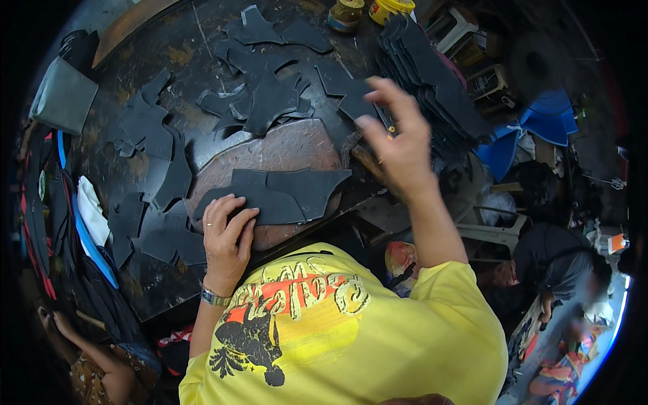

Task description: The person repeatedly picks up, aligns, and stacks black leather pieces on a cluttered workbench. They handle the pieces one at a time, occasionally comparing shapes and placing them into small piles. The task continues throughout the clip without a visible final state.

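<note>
A joined pair of flat black cut-out pieces [290,192] lies on a worn brown slab [290,148] at the table's near edge. My left hand [229,226] rests on the left end of these pieces, fingers laid over them and holding nothing. My right hand [405,138] is raised over the table's right side, thumb and fingers apart, slightly blurred. Under it are a wooden handle [369,164] beside the slab and a small yellow-tipped thing [391,129]. Further black cut-outs [266,94] lie loosely heaped beyond the slab.
More black cut-outs [158,145] spread to the left. A tall stack of black pieces [432,81] stands at the right. Two yellow containers, one a tub [391,8], stand at the far edge. Strips of material hang at left. Other people are at lower left and right.
</note>
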{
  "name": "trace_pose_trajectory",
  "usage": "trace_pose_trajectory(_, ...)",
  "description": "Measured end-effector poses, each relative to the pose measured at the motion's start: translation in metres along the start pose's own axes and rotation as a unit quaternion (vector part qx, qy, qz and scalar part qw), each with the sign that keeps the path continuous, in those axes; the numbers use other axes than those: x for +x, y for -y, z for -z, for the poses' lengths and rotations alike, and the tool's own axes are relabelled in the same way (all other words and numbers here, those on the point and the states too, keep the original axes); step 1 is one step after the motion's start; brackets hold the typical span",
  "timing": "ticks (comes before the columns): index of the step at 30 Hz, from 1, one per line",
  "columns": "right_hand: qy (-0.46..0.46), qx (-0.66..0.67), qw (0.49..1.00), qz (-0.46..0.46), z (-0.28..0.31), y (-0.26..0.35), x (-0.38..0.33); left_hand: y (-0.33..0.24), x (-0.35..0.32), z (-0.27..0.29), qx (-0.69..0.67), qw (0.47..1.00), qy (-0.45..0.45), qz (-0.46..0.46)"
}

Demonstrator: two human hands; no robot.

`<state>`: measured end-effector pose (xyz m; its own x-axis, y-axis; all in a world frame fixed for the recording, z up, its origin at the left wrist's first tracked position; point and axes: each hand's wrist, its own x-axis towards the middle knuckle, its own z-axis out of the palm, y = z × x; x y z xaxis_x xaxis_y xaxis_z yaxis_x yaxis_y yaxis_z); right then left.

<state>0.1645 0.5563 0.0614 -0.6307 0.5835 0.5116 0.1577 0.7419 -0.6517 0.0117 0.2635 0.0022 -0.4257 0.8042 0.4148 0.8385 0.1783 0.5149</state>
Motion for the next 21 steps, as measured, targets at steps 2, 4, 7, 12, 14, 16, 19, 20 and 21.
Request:
trace_pose_trajectory(2, -0.062, -0.046, 0.997, -0.018, 0.03, -0.025, 0.016, 0.002, -0.002, -0.002, -0.004, 1.0, -0.004, 0.014)
trace_pose_trajectory(4, -0.099, -0.139, 0.984, -0.052, 0.056, -0.05, 0.032, 0.002, -0.002, -0.004, -0.001, 1.0, -0.011, 0.021)
trace_pose_trajectory(7, -0.071, -0.245, 0.962, -0.095, 0.075, -0.082, 0.048, 0.0, -0.001, -0.006, 0.011, 0.999, -0.022, 0.021)
trace_pose_trajectory(12, -0.037, -0.295, 0.945, -0.139, 0.075, -0.103, 0.058, -0.001, 0.001, -0.007, 0.02, 0.999, -0.026, 0.025)
trace_pose_trajectory(14, -0.044, -0.296, 0.943, -0.144, 0.074, -0.104, 0.059, -0.001, 0.001, -0.008, 0.022, 0.999, -0.028, 0.027)
trace_pose_trajectory(16, -0.045, -0.284, 0.944, -0.16, 0.075, -0.105, 0.061, -0.001, 0.001, -0.008, 0.024, 0.999, -0.032, 0.028)
trace_pose_trajectory(19, -0.048, -0.242, 0.951, -0.187, 0.081, -0.107, 0.066, -0.001, 0.001, -0.008, 0.024, 0.999, -0.031, 0.03)
trace_pose_trajectory(20, -0.057, -0.226, 0.954, -0.188, 0.083, -0.108, 0.068, -0.001, 0.0, -0.008, 0.024, 0.999, -0.025, 0.033)
trace_pose_trajectory(21, -0.067, -0.211, 0.957, -0.189, 0.084, -0.109, 0.069, -0.001, 0.0, -0.008, 0.024, 0.999, -0.022, 0.034)
